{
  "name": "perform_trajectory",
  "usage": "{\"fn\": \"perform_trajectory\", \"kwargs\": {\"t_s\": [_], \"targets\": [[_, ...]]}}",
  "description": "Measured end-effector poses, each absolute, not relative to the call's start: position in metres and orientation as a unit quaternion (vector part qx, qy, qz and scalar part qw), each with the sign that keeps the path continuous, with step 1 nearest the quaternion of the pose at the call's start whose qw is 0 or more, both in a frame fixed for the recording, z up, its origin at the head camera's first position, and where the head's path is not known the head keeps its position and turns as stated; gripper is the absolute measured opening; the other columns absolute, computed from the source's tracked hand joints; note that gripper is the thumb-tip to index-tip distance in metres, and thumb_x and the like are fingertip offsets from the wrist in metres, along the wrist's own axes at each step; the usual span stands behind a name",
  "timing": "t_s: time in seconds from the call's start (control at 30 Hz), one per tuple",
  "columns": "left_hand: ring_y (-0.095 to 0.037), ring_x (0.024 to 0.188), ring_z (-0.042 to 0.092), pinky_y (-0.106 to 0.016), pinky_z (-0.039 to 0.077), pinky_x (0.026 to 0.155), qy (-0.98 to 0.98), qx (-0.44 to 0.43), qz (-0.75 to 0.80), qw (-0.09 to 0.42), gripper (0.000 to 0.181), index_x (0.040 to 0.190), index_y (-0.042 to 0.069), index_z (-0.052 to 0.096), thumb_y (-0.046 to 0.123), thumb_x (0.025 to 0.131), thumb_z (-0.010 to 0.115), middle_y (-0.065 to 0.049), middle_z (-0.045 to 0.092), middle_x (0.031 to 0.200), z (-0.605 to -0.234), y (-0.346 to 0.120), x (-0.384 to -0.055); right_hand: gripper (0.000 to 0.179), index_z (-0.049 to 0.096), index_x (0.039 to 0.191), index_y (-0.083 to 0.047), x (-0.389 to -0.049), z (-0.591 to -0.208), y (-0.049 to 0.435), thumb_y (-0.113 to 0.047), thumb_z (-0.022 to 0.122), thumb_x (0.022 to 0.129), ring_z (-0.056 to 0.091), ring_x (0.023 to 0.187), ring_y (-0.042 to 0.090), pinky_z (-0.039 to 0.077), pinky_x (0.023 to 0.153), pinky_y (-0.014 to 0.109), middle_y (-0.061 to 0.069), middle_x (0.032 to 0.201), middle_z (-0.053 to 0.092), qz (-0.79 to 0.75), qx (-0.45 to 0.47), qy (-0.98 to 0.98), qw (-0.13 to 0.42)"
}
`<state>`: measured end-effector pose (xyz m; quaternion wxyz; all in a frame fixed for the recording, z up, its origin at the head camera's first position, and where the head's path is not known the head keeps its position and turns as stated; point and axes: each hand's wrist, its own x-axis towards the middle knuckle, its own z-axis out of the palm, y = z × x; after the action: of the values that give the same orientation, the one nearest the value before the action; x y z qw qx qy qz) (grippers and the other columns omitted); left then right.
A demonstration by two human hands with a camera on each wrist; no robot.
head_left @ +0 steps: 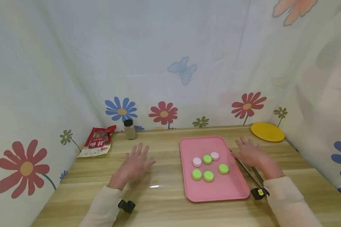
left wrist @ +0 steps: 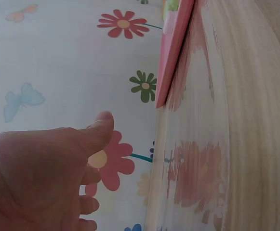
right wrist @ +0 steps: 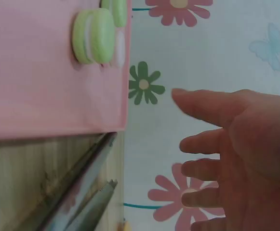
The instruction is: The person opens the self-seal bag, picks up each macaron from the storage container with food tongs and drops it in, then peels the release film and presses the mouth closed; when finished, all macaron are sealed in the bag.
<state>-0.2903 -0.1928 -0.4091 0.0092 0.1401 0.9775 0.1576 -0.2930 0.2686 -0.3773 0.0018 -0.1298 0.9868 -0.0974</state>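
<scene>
My left hand [head_left: 133,165] hovers over the wooden table left of the pink tray [head_left: 199,192], fingers spread and holding nothing. In the left wrist view the thumb of that hand [left wrist: 48,168] points toward the tray's corner, apart from it. On the tray lie several green macarons [head_left: 208,176] and two pale pink macarons [head_left: 197,162]. My right hand [head_left: 253,154] is held with fingers extended beside the tray's right edge, above metal tongs [head_left: 248,171] that it partly hides. The right wrist view shows its empty palm [right wrist: 255,154] and the tongs' serrated tip [right wrist: 112,185] below the tray edge.
A yellow plate [head_left: 267,131] lies at the back right of the table [head_left: 164,208]. At the back left are a red and white food packet [head_left: 98,142] and a small jar with a black lid [head_left: 129,130]. A flower-printed curtain [head_left: 159,63] encloses the back and sides.
</scene>
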Motion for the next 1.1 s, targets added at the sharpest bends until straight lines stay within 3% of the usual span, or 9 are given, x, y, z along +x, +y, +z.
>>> {"fn": "perform_trajectory", "kwargs": {"t_s": [0.1,0.17,0.27,0.37,0.53,0.77,0.9,1.1], "targets": [[-0.047,0.149,0.002,-0.073,0.010,0.111,0.977,0.143,0.160,0.015,0.080,0.159,0.006,0.021,0.056,0.102,0.045,-0.023,0.006,0.165,-0.410,-0.190,-0.290,0.059,0.051,0.129,0.018,-0.292,-0.374,0.281,-0.031,0.062,0.097,0.053,0.115,0.054,0.042,0.098,0.065,0.039,0.125,0.054,-0.105,-0.143,0.984,0.025],[-0.047,0.149,0.003,-0.073,0.010,0.111,0.976,0.144,0.160,0.019,0.079,0.159,0.006,0.022,0.054,0.102,0.046,-0.023,0.007,0.165,-0.411,-0.190,-0.290,0.043,0.061,0.107,0.014,-0.292,-0.374,0.288,-0.027,0.066,0.095,0.063,0.087,0.039,0.053,0.080,0.050,0.028,0.096,0.064,-0.109,-0.149,0.982,0.044],[-0.048,0.149,0.005,-0.073,0.010,0.111,0.977,0.145,0.158,0.021,0.079,0.159,0.005,0.023,0.055,0.102,0.046,-0.024,0.009,0.164,-0.414,-0.190,-0.289,0.033,0.057,0.074,-0.001,-0.291,-0.375,0.296,-0.025,0.072,0.091,0.047,0.057,0.018,0.042,0.056,0.032,0.004,0.064,0.049,-0.107,-0.151,0.980,0.066],[-0.048,0.148,0.007,-0.073,0.011,0.111,0.976,0.145,0.158,0.020,0.078,0.158,0.005,0.025,0.055,0.102,0.046,-0.024,0.011,0.164,-0.415,-0.189,-0.289,0.041,0.048,0.063,-0.010,-0.290,-0.377,0.299,-0.026,0.077,0.087,0.034,0.050,0.010,0.029,0.051,0.025,-0.005,0.057,0.035,-0.120,-0.143,0.979,0.083],[-0.048,0.148,0.013,-0.070,0.015,0.112,0.975,0.158,0.152,0.033,0.074,0.159,0.006,0.025,0.052,0.104,0.045,-0.024,0.013,0.164,-0.416,-0.186,-0.290,0.039,0.053,0.065,-0.009,-0.284,-0.376,0.298,-0.029,0.085,0.079,0.033,0.044,0.008,0.029,0.045,0.020,-0.007,0.052,0.033,-0.165,-0.083,0.972,0.147],[-0.050,0.146,0.017,-0.063,0.019,0.115,0.959,0.226,0.166,0.041,0.062,0.156,0.001,0.029,0.035,0.107,0.047,-0.029,0.019,0.160,-0.422,-0.174,-0.293,0.039,0.062,0.086,0.002,-0.283,-0.377,0.298,-0.026,0.087,0.077,0.064,0.060,0.024,0.056,0.057,0.036,0.011,0.075,0.064,-0.177,-0.049,0.964,0.194],[-0.050,0.146,0.017,-0.065,0.019,0.115,0.955,0.244,0.161,0.040,0.061,0.155,0.000,0.031,0.033,0.106,0.049,-0.030,0.020,0.160,-0.427,-0.165,-0.294,0.042,0.060,0.093,0.007,-0.287,-0.380,0.298,-0.021,0.086,0.077,0.066,0.063,0.027,0.058,0.061,0.040,0.014,0.081,0.065,-0.185,-0.043,0.962,0.197],[-0.048,0.147,0.015,-0.070,0.017,0.112,0.956,0.241,0.156,0.055,0.063,0.156,0.004,0.031,0.036,0.105,0.051,-0.028,0.019,0.161,-0.430,-0.155,-0.292,0.043,0.060,0.096,0.003,-0.284,-0.383,0.295,-0.024,0.087,0.077,0.063,0.066,0.027,0.056,0.062,0.041,0.013,0.082,0.063,-0.179,-0.027,0.965,0.191]]}}
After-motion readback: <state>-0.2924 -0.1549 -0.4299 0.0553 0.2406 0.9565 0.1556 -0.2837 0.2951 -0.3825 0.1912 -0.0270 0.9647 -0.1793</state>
